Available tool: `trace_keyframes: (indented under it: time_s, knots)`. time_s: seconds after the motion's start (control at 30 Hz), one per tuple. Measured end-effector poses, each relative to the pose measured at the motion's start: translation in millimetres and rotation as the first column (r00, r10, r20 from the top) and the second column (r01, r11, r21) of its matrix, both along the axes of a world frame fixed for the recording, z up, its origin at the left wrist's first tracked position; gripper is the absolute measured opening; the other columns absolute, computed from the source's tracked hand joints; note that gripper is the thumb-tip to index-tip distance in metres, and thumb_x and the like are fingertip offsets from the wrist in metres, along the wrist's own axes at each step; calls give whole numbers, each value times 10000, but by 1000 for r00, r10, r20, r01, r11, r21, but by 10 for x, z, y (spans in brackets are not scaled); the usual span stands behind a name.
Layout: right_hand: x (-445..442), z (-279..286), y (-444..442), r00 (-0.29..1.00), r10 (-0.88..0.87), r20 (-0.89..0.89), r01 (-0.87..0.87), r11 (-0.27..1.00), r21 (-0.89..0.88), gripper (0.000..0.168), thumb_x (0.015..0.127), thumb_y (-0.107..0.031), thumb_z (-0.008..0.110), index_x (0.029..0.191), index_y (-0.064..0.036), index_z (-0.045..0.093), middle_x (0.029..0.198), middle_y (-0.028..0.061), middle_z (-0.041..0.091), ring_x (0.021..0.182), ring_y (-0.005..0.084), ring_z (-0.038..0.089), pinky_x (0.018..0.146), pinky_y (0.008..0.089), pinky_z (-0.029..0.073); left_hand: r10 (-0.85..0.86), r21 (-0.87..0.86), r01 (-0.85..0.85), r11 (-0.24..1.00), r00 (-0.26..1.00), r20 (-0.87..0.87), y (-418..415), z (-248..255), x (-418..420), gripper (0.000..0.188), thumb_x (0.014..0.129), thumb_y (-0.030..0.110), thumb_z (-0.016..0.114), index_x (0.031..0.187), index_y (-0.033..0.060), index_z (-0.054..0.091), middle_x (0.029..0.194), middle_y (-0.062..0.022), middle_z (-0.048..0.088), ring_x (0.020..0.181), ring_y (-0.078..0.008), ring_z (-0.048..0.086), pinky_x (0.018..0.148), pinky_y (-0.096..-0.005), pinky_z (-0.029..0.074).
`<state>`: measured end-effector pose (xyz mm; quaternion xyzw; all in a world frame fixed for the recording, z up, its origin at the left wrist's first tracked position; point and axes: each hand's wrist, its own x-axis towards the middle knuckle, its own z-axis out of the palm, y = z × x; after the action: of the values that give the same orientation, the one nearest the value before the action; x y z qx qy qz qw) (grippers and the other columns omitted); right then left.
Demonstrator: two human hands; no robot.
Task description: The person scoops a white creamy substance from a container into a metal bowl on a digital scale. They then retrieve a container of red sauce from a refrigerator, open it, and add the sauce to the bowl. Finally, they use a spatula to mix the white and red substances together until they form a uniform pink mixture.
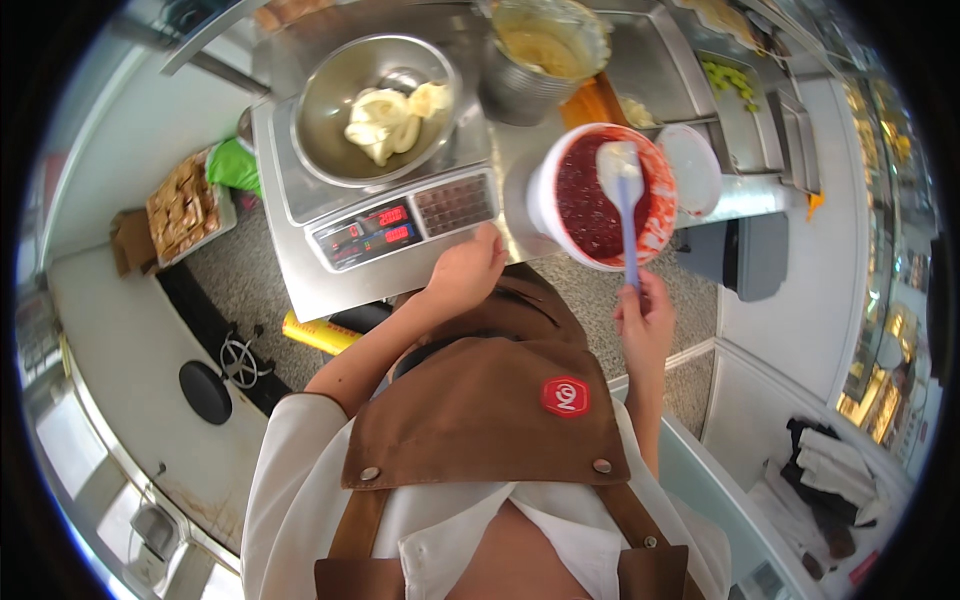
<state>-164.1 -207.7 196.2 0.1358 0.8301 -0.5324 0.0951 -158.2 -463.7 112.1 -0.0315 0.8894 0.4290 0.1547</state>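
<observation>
My right hand [645, 311] grips the handle of a silicone spatula [628, 217] with a pale blade and a lilac handle. Its smeared blade is over a white plastic tub [546, 214] of dark red, jam-like filling [592, 199]. Loosely curled, my left hand [466, 266] is at the near right corner of a digital scale [450, 236], with nothing visible in it. A steel mixing bowl [319, 124] sits on the scale's platform. Pale cream [384, 124] lies in soft lumps inside the bowl. The scale's display is lit red.
Behind the tub stands a ribbed steel pot [517, 94], lined with plastic film and holding yellowish cream. A white lid [688, 169] leans right of the tub. Steel trays [660, 45] line the back right, one with green fruit pieces [729, 81]. A yellow roll [319, 332] protrudes below the steel worktable [330, 289].
</observation>
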Motion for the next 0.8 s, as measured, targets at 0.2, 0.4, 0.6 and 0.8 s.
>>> trace_keyframes:
  time_s: [0.2,0.4,0.6,0.8]
  knots:
    - [-72,299,-10,930,58,363,240,652,-719,318,942,-143,458,1169,57,557,767,47,542,529,82,445,450,217,349,100,232,-80,969,992,-74,128,12,-100,211,913,135,601,979,33,430,728,-121,554,634,-275,568,588,-397,433]
    - [-44,260,94,892,211,401,342,265,-901,344,935,-165,423,1153,74,540,732,36,497,494,77,375,441,225,330,65,283,-40,958,995,-80,152,21,-117,201,915,150,600,1011,31,469,750,-112,588,671,-264,603,628,-378,467]
    - [-25,272,65,947,70,312,155,752,-641,293,934,-124,442,1133,34,587,750,32,543,525,76,442,472,215,351,12,270,1,963,999,-46,159,103,-184,154,939,142,565,1011,25,496,766,-106,609,687,-242,621,647,-357,482]
    - [-64,104,61,989,109,-97,-72,943,326,262,889,-62,523,1132,-12,607,834,119,626,639,243,596,597,352,468,55,354,-28,935,996,-66,238,119,-323,162,969,158,538,1041,14,519,736,-100,600,675,-200,624,652,-334,483]
